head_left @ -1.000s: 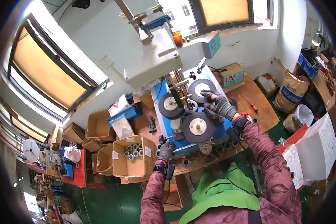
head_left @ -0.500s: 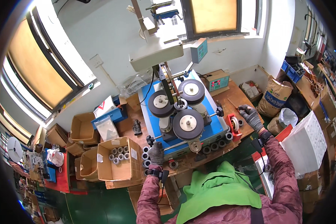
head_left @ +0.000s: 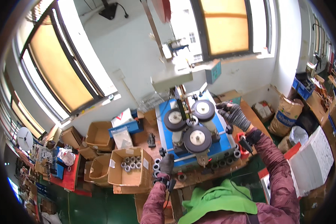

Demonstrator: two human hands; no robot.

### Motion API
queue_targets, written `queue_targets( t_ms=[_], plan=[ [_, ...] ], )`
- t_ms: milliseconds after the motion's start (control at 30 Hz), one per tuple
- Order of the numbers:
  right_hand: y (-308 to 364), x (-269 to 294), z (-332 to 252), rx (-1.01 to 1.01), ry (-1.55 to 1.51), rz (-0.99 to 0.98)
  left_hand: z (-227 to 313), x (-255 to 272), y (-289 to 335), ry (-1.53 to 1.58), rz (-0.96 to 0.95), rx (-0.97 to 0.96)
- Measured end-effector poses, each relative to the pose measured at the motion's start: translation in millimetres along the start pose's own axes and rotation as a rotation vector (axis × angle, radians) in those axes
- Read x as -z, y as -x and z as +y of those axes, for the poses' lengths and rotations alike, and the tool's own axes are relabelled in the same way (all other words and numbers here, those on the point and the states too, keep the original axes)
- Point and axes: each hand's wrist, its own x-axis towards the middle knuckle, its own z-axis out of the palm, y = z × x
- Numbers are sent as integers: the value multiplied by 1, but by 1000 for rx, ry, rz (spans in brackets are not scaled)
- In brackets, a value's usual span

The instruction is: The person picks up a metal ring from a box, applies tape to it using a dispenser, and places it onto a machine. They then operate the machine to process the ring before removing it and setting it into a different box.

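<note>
The grey ring sits between three dark wheels at nine o'clock from the nearer right hand, whose fingers look apart, while the left hand, its grip impossible to tell, has a black knob near its eleven o'clock.

Smooth matt wheels (rubbery-looking)

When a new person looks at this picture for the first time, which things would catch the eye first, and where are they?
Probably the blue machine in the middle of the bench, with three dark wheels on top. The bright green cloth at the bottom edge also stands out. Two grey-gloved hands frame the machine: the left hand at its near left corner, the right hand at its right side.
</note>
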Motion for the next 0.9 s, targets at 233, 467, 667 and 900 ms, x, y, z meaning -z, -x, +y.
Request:
queue_targets(
  t_ms=[233,467,667,900],
  plan=[
    [-91,22,-107,212,-163,287,22,54,1,289,-13,123],
    [-146,2,-127,275,-288,219,27,88,-1,482,49,313],
    [-119,6,-107,256,-35,120,42,127,6,403,191,287],
    [-53,-51,-96,135,-141,109,89,125,-27,715,113,199]
  ],
)
